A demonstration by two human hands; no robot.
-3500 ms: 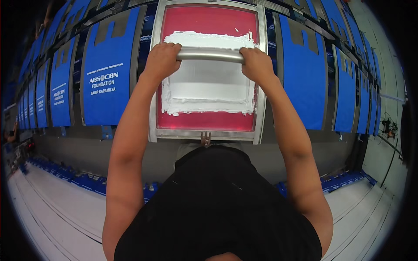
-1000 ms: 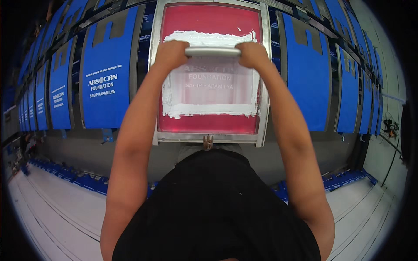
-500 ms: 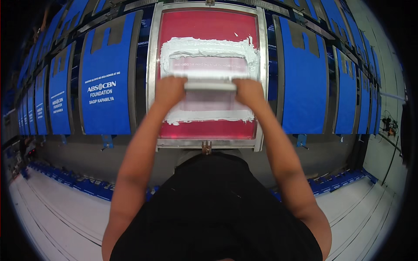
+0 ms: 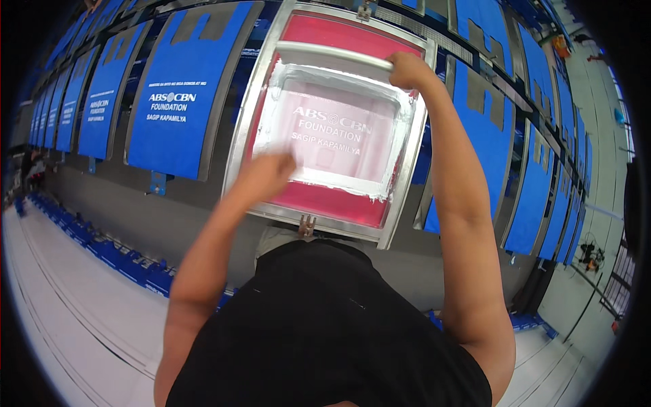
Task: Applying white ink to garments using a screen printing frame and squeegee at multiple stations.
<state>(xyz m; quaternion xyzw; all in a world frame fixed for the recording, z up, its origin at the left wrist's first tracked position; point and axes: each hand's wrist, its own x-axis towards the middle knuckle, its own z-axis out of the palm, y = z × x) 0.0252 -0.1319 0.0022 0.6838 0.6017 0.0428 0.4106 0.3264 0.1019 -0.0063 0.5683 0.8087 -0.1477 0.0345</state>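
Observation:
A metal-framed printing screen (image 4: 405, 178) with pink mesh and a border of white ink lies on the long table in front of me. A long grey squeegee (image 4: 325, 55) rests across its far end. My right hand (image 4: 409, 70) is shut on the squeegee's right end. My left hand (image 4: 266, 175) is off the squeegee and hovers, blurred, over the near left part of the screen, fingers loosely curled with nothing in them. White lettering shows in the middle of the mesh.
Blue bags (image 4: 169, 102) with white print lie in a row on the table (image 4: 135, 210) to the left. More blue bags (image 4: 536, 197) run to the right. A clamp (image 4: 306, 225) sits at the screen's near edge. Pale floor (image 4: 74, 305) lies at lower left.
The squeegee was pulled toward me, then pushed back to the screen's far end. My left hand has let go of it and dropped to the near left of the screen.

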